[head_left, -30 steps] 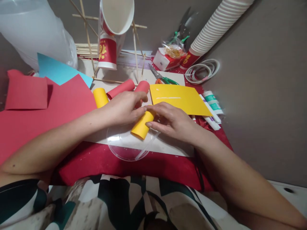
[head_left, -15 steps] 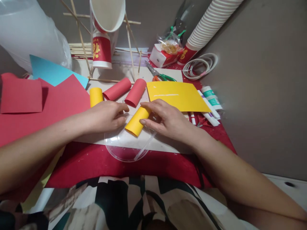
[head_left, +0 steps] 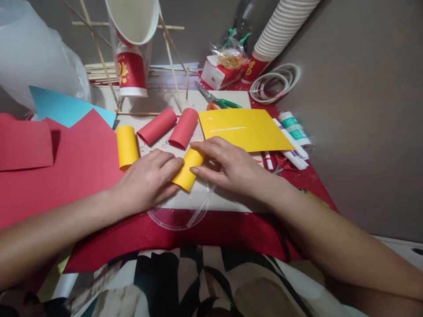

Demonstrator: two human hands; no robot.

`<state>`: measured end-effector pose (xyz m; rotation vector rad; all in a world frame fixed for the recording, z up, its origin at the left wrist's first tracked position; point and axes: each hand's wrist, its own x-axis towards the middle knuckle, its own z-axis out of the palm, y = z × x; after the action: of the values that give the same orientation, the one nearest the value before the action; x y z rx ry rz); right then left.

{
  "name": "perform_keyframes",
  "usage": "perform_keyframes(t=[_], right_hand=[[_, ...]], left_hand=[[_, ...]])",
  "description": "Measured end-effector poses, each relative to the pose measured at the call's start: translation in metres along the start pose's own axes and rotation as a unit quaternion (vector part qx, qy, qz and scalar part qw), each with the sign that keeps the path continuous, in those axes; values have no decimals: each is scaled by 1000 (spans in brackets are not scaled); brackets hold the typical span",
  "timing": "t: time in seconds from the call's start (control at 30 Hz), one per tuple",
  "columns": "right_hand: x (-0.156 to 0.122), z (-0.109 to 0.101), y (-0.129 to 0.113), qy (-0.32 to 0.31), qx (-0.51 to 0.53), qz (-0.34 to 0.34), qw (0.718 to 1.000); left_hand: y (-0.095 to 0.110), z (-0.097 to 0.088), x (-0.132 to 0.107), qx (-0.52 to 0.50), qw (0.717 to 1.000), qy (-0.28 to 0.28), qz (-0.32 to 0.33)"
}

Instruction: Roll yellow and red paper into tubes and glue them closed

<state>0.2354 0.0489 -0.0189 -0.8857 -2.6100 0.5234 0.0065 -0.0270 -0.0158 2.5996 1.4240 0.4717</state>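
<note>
Between my hands is a yellow paper tube (head_left: pixel 187 172), tilted, above a clear round plastic lid (head_left: pixel 176 223). My right hand (head_left: pixel 228 165) grips its upper right side between thumb and fingers. At the lower left end, my left hand (head_left: pixel 153 178) closes on the tube, thumb on its side and fingertips under its edge. A second yellow tube (head_left: pixel 127 147) lies just beyond my left wrist. Two red paper tubes, the left one (head_left: pixel 157 127) and the right one (head_left: pixel 183 128), rest behind my hands. A yellow paper sheet (head_left: pixel 246 132) with a white streak lies past my right hand.
Red paper (head_left: pixel 86 154) and a blue sheet (head_left: pixel 71 108) cover the left side. A stick frame with paper cups (head_left: pixel 132 72) stands behind. Green-handled scissors (head_left: pixel 220 99), a coil of white tubing (head_left: pixel 276 83) and stacked cups (head_left: pixel 277 35) are at the back right.
My left hand has moved in from beside the yellow tube and taken hold of its lower end. My right hand keeps its grip. The view has shifted slightly.
</note>
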Motion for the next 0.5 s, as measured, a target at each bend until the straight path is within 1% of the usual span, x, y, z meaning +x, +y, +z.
perform_keyframes(t=[0.03,0.1,0.13,0.2,0.3,0.37,0.43,0.5], right_hand=[[0,0,0,-1,0,0,1000],[1,0,0,-6,4,2,1000],[2,0,0,-8,7,4,1000],[2,-2,-1,-15,14,11,1000],[1,-5,-1,-22,33,14,999],[0,-7,0,-4,41,8,999],[-1,-10,2,42,38,1,998],[-1,-14,4,102,26,-5,994]], left_hand=[[-1,2,-2,24,998,28,42],[-4,6,-4,76,986,78,122],[-5,7,-5,101,978,98,153],[-6,8,-5,138,963,124,194],[-7,10,-5,161,952,147,215],[-7,11,-6,164,949,155,221],[-8,12,-7,170,949,154,217],[-9,13,-7,172,950,150,212]])
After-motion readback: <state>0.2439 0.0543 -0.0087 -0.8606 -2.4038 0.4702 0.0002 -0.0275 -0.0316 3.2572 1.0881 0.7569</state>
